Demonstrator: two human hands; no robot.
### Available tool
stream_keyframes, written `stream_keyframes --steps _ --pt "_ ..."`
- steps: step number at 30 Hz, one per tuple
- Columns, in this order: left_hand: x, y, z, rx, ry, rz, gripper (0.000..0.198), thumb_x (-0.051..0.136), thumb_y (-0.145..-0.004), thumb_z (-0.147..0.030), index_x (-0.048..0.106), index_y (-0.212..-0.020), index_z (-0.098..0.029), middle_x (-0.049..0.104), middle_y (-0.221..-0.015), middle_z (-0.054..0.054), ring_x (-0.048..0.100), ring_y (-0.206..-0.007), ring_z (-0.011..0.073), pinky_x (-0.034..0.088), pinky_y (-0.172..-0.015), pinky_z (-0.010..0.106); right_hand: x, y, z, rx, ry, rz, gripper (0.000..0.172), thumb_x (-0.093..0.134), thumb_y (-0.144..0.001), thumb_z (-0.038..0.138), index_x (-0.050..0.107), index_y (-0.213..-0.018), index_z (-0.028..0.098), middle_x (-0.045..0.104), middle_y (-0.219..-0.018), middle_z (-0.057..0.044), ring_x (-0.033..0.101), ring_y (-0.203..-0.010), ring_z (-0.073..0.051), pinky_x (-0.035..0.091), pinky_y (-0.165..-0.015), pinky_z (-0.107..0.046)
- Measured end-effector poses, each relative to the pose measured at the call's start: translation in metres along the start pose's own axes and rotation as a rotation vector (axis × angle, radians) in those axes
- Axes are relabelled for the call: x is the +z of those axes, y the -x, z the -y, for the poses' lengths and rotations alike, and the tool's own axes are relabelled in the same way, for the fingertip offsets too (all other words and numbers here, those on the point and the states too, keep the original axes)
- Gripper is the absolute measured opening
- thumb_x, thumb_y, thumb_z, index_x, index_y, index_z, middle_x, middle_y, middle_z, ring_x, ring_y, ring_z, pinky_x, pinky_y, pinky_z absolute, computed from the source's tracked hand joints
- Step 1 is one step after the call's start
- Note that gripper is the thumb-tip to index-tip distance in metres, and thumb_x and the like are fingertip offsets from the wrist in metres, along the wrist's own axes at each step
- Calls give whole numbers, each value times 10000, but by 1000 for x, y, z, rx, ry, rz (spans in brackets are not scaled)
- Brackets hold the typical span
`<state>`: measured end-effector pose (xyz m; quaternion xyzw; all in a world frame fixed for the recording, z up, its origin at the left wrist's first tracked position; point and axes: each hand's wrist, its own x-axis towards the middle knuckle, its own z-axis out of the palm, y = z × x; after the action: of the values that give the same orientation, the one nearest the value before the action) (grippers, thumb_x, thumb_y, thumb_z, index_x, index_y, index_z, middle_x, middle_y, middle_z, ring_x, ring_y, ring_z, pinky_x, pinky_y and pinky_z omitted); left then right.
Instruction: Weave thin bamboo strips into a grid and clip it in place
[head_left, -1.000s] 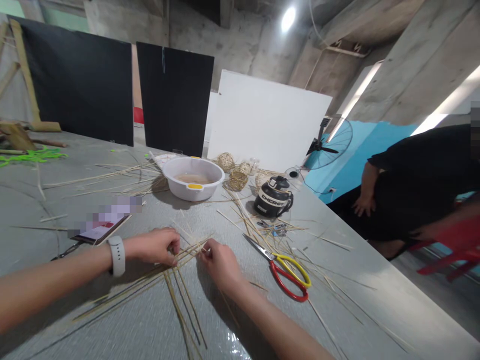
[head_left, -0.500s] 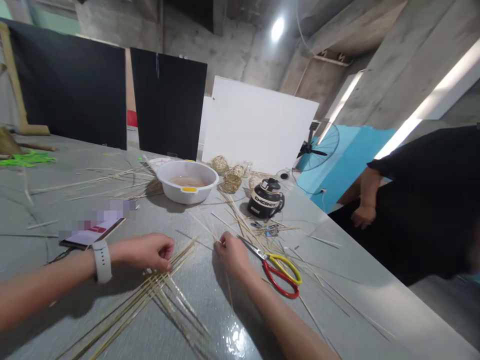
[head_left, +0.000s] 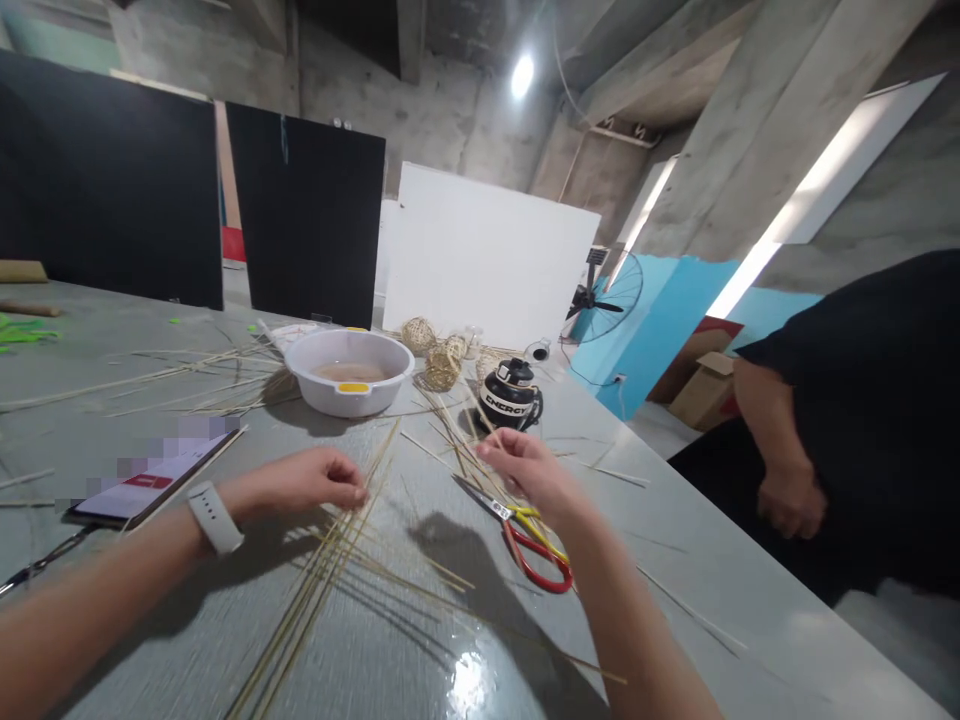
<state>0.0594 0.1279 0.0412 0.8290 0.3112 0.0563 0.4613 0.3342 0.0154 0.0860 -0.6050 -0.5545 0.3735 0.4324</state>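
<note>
My left hand (head_left: 319, 478) is closed, thumb and fingers pinching a bundle of thin bamboo strips (head_left: 311, 575) near its upper part. The strips run lengthwise toward me, with other strips crossing under them to the right. My right hand (head_left: 532, 475) is raised above the table, its fingertips pinched on a thin bamboo strip (head_left: 487, 418) that slants up toward the black jug. Below that hand lie scissors (head_left: 501, 511) with one red and one yellow handle, partly hidden by my wrist.
A white basin (head_left: 349, 398) of cloudy water stands ahead, beside woven balls (head_left: 418, 336) and a black jug (head_left: 508, 397). A phone (head_left: 161, 475) lies at left. Loose strips (head_left: 202, 362) are scattered about. At right, a person in black (head_left: 877, 400) is near the table edge.
My right hand has lifted off the table and moved up and right, over the scissors. The crossing strips have shifted and spread to the right. My left hand keeps its pinch on the bundle.
</note>
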Motion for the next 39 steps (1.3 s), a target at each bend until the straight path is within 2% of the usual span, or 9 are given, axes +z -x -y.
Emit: stream_keyframes --steps 4,10,12,14,17,20,24,29,39 --pt "-2 -9 -5 19 21 -75 396 557 -766 -548 593 -657 -169 575 -619 -2 496 -587 148 352 -567 249 -34 20 24 -39 -29 -134 410 731 -690 517 464 -651 208 319 -496 107 243 -399 -48 143 -375 -189" --pt "-5 -12 -8 37 81 -258 378 548 -780 -544 541 -721 -171 572 -659 2 554 -642 165 427 -621 269 -57 59 54 -225 51 -621 334 748 -694 501 584 -744 215 338 -483 90 264 -388 -61 172 -345 -185" --pt "-3 -12 -8 38 114 -303 379 542 -783 -548 536 -737 -172 567 -680 1 565 -660 166 444 -640 277 -57 68 58 -260 41 -699 328 756 -688 500 592 -750 223 351 -480 86 270 -380 -62 177 -335 -187" --pt "0 -13 -6 38 158 -332 379 536 -783 -552 528 -744 -175 562 -693 -2 569 -668 162 455 -645 279 -54 72 60 -269 -12 -637 325 762 -682 499 591 -743 229 345 -469 88 260 -368 -60 162 -331 -192" --pt "5 -16 -3 32 239 -335 372 553 -762 -547 518 -745 -177 562 -702 -8 570 -652 147 471 -643 279 -39 68 58 -235 -107 -448 323 754 -688 499 578 -730 230 311 -458 100 225 -355 -53 126 -342 -200" --pt "7 -16 0 19 316 -323 364 580 -739 -531 513 -760 -174 573 -716 -6 581 -651 139 484 -663 287 -13 52 52 -143 -159 -220 344 747 -684 498 551 -711 216 327 -469 103 221 -364 -44 117 -358 -199" --pt "3 -12 -1 14 379 -311 353 596 -748 -508 486 -802 -177 581 -734 -4 581 -658 130 483 -681 295 22 26 33 -30 -256 -25 324 712 -720 464 514 -716 208 328 -454 117 211 -373 -41 127 -366 -196" --pt "-2 -5 -6 56 376 -309 330 629 -754 -470 508 -823 -171 579 -742 -8 541 -664 129 419 -629 259 38 10 13 57 -365 25 324 718 -711 428 487 -706 201 369 -483 118 206 -357 -27 110 -358 -198" --pt "0 -8 -4 92 444 -263 276 682 -746 -411 588 -773 -152 560 -724 -29 495 -669 120 372 -647 254 50 7 5 125 -378 70 278 722 -702 358 502 -713 188 388 -539 107 195 -375 -19 100 -357 -201"
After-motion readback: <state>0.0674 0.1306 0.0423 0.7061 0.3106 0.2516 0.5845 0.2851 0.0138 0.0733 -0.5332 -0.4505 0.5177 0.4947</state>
